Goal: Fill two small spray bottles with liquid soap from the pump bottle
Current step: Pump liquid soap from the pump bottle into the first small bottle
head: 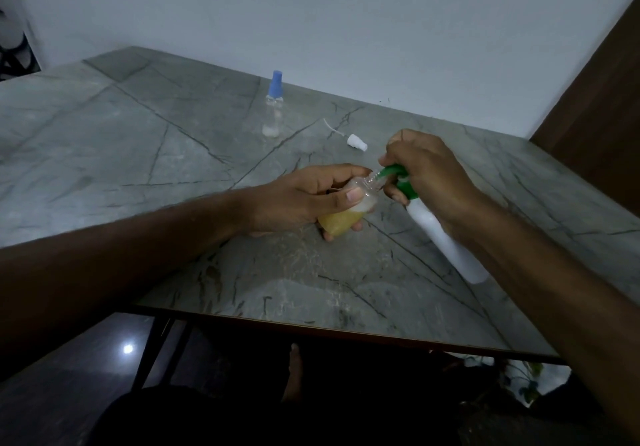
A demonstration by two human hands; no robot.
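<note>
1. The left hand (304,200) grips a small clear spray bottle (346,215), thumb across its shoulder and fingers curled round the body from behind; the bottle is tilted, neck up and to the right, its base just above or touching the table (138,155), which of the two cannot be told.
2. That bottle has no cap on; its lower part holds yellowish liquid soap with a pale foamy layer above it, and the neck is clear.
3. The right hand (429,182) holds the pump bottle (446,243) by its green pump head (403,182); the fingers are curled over the head and round the collar, with the forefinger on top; the white body slants down and to the right beneath the wrist, its base near the table.
4. The green nozzle points left and meets the open neck of the small bottle; whether soap is flowing cannot be told.
5. A white spray cap (356,141) with its thin dip tube lies on its side on the table, just beyond the two hands.
6. The second small spray bottle (273,110) stands upright farther back, well apart from the hands, a blue cap on it; its clear body looks almost empty, with a little pale residue at the bottom.
7. The table is grey, with dark veins like marble, and stands against a pale wall (381,23).
</note>
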